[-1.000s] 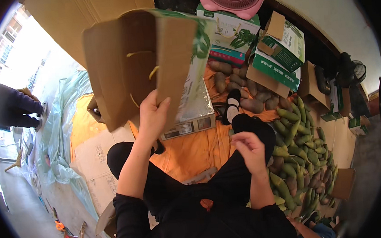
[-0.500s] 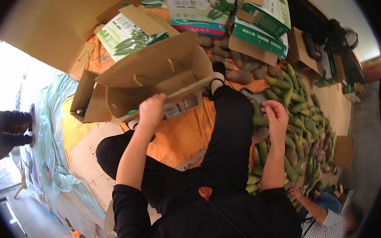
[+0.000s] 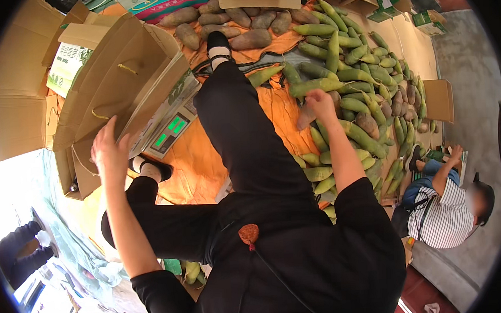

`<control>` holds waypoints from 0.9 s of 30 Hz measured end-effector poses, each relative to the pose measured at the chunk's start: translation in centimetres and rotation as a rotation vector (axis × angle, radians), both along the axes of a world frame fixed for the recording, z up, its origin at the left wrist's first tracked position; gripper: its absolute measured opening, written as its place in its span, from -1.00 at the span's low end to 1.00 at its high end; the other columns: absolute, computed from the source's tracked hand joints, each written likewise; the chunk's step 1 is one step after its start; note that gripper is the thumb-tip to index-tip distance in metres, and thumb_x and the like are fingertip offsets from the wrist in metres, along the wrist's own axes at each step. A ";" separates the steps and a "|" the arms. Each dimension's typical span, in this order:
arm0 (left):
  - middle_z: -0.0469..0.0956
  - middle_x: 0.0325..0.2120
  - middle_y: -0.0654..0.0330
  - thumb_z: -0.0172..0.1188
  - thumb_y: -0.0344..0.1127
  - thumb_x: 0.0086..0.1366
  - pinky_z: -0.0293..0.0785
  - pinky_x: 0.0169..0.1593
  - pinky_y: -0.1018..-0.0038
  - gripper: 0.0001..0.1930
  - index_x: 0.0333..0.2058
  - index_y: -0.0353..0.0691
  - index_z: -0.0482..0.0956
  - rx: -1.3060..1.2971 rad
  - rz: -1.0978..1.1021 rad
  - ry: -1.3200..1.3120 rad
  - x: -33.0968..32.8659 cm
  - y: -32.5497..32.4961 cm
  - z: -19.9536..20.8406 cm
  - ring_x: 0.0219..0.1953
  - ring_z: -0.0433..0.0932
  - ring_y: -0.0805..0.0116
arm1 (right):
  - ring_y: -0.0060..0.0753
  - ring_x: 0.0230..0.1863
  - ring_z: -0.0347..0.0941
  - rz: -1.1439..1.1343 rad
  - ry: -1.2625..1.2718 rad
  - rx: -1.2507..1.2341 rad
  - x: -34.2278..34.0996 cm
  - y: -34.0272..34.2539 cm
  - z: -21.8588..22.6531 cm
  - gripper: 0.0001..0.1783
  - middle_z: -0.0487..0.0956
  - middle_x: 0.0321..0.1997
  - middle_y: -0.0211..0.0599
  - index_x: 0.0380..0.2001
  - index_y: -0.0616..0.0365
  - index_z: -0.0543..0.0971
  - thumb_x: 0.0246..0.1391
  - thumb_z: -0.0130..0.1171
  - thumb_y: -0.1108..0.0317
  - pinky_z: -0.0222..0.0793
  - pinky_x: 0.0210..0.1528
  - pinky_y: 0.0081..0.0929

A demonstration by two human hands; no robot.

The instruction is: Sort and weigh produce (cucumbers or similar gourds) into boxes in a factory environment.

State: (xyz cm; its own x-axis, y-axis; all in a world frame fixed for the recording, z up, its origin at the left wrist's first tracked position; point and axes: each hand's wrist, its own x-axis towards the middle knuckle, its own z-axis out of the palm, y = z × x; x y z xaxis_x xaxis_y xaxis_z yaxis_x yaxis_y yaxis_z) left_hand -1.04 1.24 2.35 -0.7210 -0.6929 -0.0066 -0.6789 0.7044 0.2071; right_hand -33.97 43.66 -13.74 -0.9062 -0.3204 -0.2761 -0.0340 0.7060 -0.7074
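Note:
My left hand is open, its fingers spread at the near side of a tall open cardboard box with yellow cord handles. Whether the fingertips touch the box cannot be told. That box rests on a digital scale with green-lit displays. On the other side of my legs, my right hand is curled over the heap, against a long green radish and a brownish tuber. What its bent fingers grip, if anything, is hidden.
A large heap of green radishes spreads to the right, with brown tubers lying at the far side. Orange sheeting covers the floor. A person in a striped shirt crouches at the lower right. Another person's legs show at left.
My view has swung right, so the box and scale sit further left. My left hand has come off the box rim and its fingers have spread. My right hand has moved down to the heap.

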 end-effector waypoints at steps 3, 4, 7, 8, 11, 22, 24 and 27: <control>0.41 0.03 0.06 0.22 -0.28 0.11 0.15 0.18 0.15 -0.45 0.12 -0.07 0.36 -0.024 0.042 -0.057 3.1 -1.4 2.1 0.11 0.33 0.07 | -0.43 -0.44 0.51 -0.117 -0.238 0.011 2.3 2.2 -4.2 -0.85 0.59 -0.46 -0.21 -0.35 0.24 0.58 -0.04 0.10 0.50 0.41 -0.36 -0.47; 0.39 0.05 0.06 0.21 -0.27 0.11 0.13 0.19 0.14 -0.45 0.12 -0.06 0.36 -0.021 0.045 -0.077 3.8 -1.8 2.7 0.13 0.31 0.07 | -0.43 -0.44 0.51 -0.124 -0.242 0.015 3.1 3.1 -5.1 -0.85 0.59 -0.46 -0.21 -0.35 0.24 0.58 -0.04 0.10 0.50 0.41 -0.36 -0.47; 0.33 0.12 0.13 0.23 -0.28 0.10 0.05 0.24 0.14 -0.42 0.14 -0.03 0.34 -0.071 0.129 -0.169 7.4 -2.7 3.3 0.21 0.22 0.09 | -0.50 -0.55 0.46 -0.059 -0.430 0.220 6.3 5.0 -10.2 -0.84 0.53 -0.49 -0.39 -0.32 0.17 0.56 0.03 0.05 0.46 0.35 -0.55 -0.51; 0.32 0.13 0.15 0.24 -0.28 0.09 0.04 0.24 0.14 -0.41 0.15 -0.02 0.34 -0.065 0.120 -0.173 7.5 -3.2 2.7 0.22 0.21 0.09 | -0.49 -0.56 0.47 -0.002 -0.372 0.228 7.3 7.0 -12.1 -0.85 0.53 -0.51 -0.40 -0.34 0.15 0.57 0.03 0.05 0.43 0.36 -0.56 -0.50; 0.31 0.14 0.11 0.25 -0.28 0.07 0.07 0.24 0.16 -0.38 0.16 -0.04 0.32 -0.047 0.096 -0.181 8.1 -4.6 1.0 0.23 0.19 0.08 | -0.47 -0.57 0.48 0.999 0.108 0.834 9.3 9.7 -15.4 -0.85 0.54 -0.51 -0.43 -0.38 0.12 0.59 0.02 0.03 0.42 0.36 -0.57 -0.47; 0.24 0.16 0.01 0.21 -0.26 0.14 0.07 0.27 0.25 -0.40 0.17 -0.17 0.29 0.234 0.323 0.123 9.4 -5.1 -0.2 0.23 0.17 0.11 | -0.38 -0.57 0.39 -0.648 -0.655 -0.213 0.6 -2.8 -11.1 -0.83 0.46 -0.50 -0.36 -0.36 0.08 0.50 0.05 0.19 0.25 0.36 -0.58 -0.39; 0.23 0.17 0.01 0.20 -0.27 0.13 0.07 0.27 0.26 -0.41 0.17 -0.17 0.30 0.235 0.355 0.123 9.1 -5.0 0.5 0.24 0.17 0.11 | -0.34 -0.54 0.37 -0.745 -0.715 -0.273 -0.9 -3.7 -11.6 -0.73 0.46 -0.45 -0.30 -0.28 0.11 0.47 0.05 0.21 0.18 0.37 -0.55 -0.37; 0.22 0.17 0.03 0.23 -0.29 0.11 0.08 0.27 0.24 -0.44 0.12 -0.14 0.37 0.254 0.379 0.144 10.2 -4.9 1.1 0.24 0.15 0.11 | -0.24 -0.54 0.37 -1.076 -0.868 -0.455 -1.7 -6.3 -13.2 -0.73 0.39 -0.45 -0.30 -0.26 0.01 0.46 0.07 0.19 0.12 0.34 -0.55 -0.33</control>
